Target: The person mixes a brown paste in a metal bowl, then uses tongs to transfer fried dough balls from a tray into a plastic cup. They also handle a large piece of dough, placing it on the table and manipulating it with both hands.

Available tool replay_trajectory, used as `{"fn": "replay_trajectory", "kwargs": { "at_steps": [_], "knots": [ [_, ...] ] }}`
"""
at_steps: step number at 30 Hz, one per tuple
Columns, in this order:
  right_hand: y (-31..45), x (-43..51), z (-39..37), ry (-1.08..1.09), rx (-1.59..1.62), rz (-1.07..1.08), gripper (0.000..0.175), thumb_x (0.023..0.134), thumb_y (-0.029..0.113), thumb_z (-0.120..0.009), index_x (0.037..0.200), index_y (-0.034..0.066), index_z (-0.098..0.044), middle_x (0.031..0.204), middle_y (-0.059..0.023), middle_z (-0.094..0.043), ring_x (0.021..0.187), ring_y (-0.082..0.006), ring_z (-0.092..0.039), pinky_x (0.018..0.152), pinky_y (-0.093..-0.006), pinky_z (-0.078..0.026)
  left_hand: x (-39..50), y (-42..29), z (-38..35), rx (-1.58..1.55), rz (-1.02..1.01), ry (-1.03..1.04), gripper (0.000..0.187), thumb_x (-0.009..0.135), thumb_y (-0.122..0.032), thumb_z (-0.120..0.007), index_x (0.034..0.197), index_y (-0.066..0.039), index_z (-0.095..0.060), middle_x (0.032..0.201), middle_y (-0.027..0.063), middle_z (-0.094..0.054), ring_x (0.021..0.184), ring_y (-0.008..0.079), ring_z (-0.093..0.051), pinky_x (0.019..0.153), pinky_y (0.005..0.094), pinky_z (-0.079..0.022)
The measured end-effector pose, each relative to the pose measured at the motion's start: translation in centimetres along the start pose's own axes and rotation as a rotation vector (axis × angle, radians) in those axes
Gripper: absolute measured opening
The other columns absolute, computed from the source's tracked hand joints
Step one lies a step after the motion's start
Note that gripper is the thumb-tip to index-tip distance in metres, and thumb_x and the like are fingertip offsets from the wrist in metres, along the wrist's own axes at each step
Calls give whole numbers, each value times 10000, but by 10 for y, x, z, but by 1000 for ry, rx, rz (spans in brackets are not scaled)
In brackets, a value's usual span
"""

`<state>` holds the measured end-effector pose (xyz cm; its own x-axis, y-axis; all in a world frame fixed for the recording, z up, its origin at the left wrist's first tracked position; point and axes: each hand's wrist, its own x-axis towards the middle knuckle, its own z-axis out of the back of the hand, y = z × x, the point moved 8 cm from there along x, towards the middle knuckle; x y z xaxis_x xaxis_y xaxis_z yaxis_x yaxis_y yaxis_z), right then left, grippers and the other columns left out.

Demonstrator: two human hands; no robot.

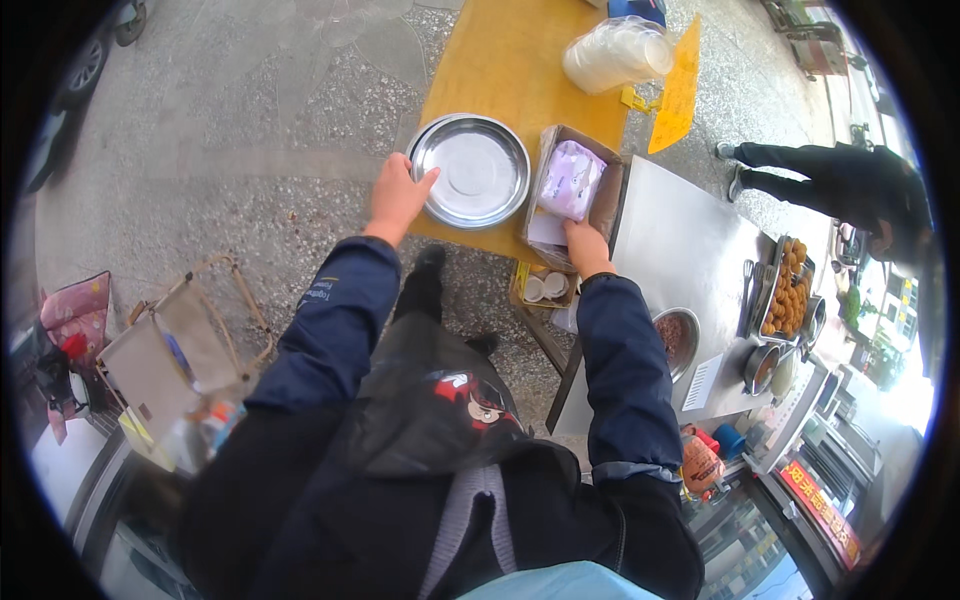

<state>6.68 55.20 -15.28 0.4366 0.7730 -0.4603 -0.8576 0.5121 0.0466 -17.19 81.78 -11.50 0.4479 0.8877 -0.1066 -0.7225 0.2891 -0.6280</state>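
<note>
My left hand (401, 195) grips the left rim of round stainless-steel plates (472, 171), which look stacked. Its thumb lies over the rim. The plates rest at the near end of a yellow-brown tabletop (495, 64). Right of them stands an open cardboard box (611, 196) with a clear plastic liner. A purple, plastic-wrapped packet (571, 178), seemingly of tissues, lies in the box. My right hand (587, 247) reaches over the box's near side, fingertips at the packet's lower edge. Whether the fingers grip the packet is hidden.
A stainless-steel counter (690, 217) adjoins on the right, with a tray of fried balls (787, 300), tongs (754, 296) and a metal bowl (679, 341). Bagged plastic containers (619, 56) stand farther back. A person (832, 176) stands beyond the counter. A folding chair (176, 349) is at left.
</note>
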Motion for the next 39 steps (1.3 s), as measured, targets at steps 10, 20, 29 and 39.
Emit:
{"fn": "replay_trajectory", "kwargs": {
  "at_steps": [10, 20, 29, 39],
  "knots": [
    [-8, -9, 27, 1, -19, 50, 68, 821, 70, -550, 807, 57, -616, 901, -125, -613, 919, -316, -607, 764, -424, -513, 32, -3, -3, 8, -35, 118, 306, 801, -262, -711, 792, -16, -528, 725, 172, -602, 678, 387, -577, 623, 447, -452],
    [3, -145, 117, -277, 966, -17, 123, 790, 111, -668, 855, 51, -583, 922, -109, -599, 912, -304, -563, 807, -366, -458, -11, -2, 44, -883, 399, 333, 86, 827, -44, -631, 895, -15, -586, 817, 54, -625, 726, 153, -582, 618, 295, -462],
    [94, -273, 140, -836, 705, 116, 157, 686, 87, -653, 785, 18, -552, 1021, -157, -570, 1023, -334, -548, 871, -409, -457, -214, -111, -3, -852, 458, 846, 444, 982, -336, -490, 1228, 33, -512, 1142, 109, -609, 1028, 207, -602, 882, 347, -481],
    [-26, -515, 34, -963, 933, 21, 127, 780, 91, -630, 843, 0, -568, 1067, -171, -582, 1034, -355, -554, 870, -403, -459, -486, -249, -125, -990, 320, 899, 519, 965, -431, -508, 1156, 50, -526, 1030, 100, -603, 923, 177, -594, 755, 322, -494]
  ]
}}
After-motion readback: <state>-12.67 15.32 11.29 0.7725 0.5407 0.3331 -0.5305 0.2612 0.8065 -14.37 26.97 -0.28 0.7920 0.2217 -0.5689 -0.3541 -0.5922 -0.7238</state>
